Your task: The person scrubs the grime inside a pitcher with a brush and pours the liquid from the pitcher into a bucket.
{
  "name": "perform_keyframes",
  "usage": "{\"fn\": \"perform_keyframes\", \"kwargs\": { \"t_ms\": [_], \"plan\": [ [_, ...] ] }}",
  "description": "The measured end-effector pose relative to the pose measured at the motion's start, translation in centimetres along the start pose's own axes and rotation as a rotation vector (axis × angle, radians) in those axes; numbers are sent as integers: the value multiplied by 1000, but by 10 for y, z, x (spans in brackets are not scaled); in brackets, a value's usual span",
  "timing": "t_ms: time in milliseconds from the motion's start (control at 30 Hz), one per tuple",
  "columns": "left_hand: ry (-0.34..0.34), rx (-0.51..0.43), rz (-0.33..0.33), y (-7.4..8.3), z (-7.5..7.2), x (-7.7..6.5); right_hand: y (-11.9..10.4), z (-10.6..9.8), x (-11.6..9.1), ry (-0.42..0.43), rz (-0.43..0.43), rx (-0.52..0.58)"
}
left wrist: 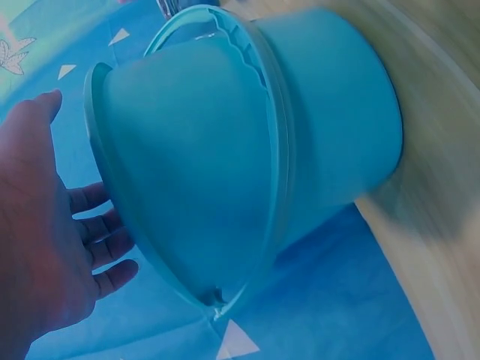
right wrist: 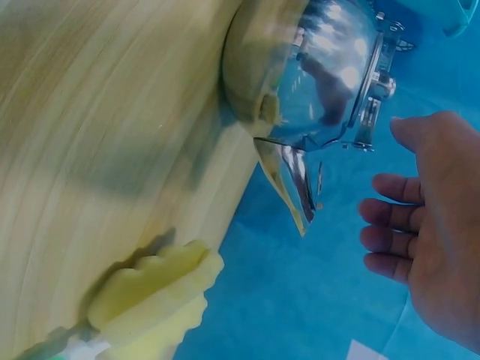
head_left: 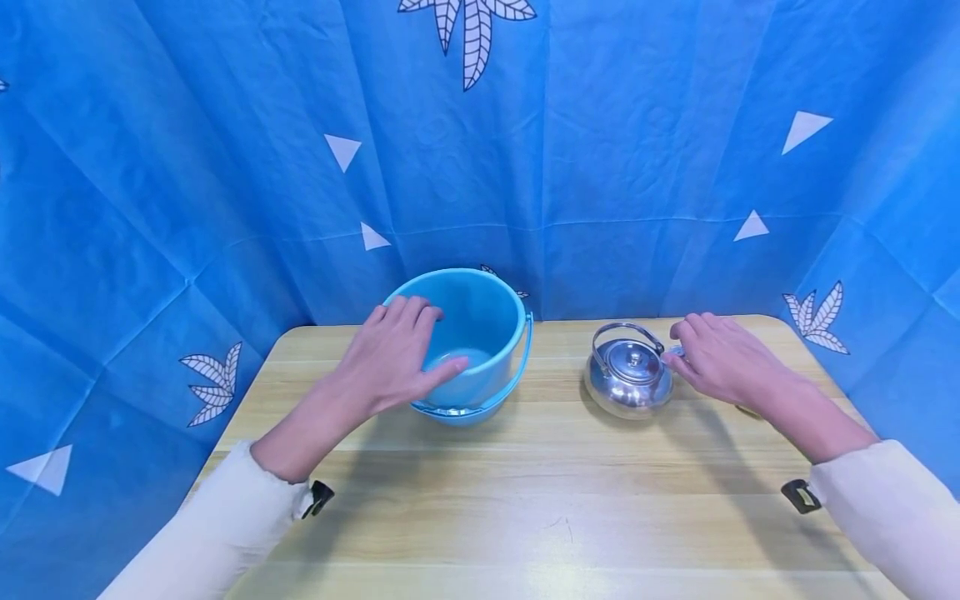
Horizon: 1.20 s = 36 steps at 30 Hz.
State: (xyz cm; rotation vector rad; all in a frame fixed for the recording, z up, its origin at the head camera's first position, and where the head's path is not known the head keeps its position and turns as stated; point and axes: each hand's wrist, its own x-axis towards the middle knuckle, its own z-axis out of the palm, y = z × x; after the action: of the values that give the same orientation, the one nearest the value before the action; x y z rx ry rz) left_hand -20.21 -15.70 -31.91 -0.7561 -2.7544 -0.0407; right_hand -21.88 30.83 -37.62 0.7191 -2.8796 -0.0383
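A light blue plastic bucket stands upright towards the back of the table, its carrying handle lowered against its side. My left hand is over the bucket's left rim, fingers loosely bent and thumb spread. In the left wrist view, the fingers are right beside the rim; whether they touch is unclear. To the right stands a shiny metal kettle, lid on and handle raised. My right hand hovers by its spout. The right wrist view shows its fingers loosely bent, apart from the kettle and holding nothing.
A yellow scalloped object with a white and green end lies on the table, mostly hidden behind my right hand in the head view. Blue patterned cloth hangs around the table's back and sides.
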Motion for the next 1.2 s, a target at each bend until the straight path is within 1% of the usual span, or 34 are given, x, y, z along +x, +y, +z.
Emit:
{"fn": "perform_keyframes", "kwargs": {
  "t_ms": [100, 267, 467, 633, 933, 1200],
  "plan": [
    [1, -3, 7, 3, 2, 2, 0, 2, 1, 0, -10, -9],
    [15, 2, 25, 8, 5, 5, 1, 5, 2, 34, -37, -29],
    [35, 7, 58, 14, 8, 8, 2, 8, 4, 30, -37, -38],
    [47, 3, 67, 20, 9, 11, 1, 10, 6, 39, -49, -47],
    [30, -4, 75, 29, 9, 19, 1, 12, 9, 32, -59, -40],
    [26, 9, 86, 38, 12, 25, 0, 17, 11, 39, -71, -61]
  ]
}}
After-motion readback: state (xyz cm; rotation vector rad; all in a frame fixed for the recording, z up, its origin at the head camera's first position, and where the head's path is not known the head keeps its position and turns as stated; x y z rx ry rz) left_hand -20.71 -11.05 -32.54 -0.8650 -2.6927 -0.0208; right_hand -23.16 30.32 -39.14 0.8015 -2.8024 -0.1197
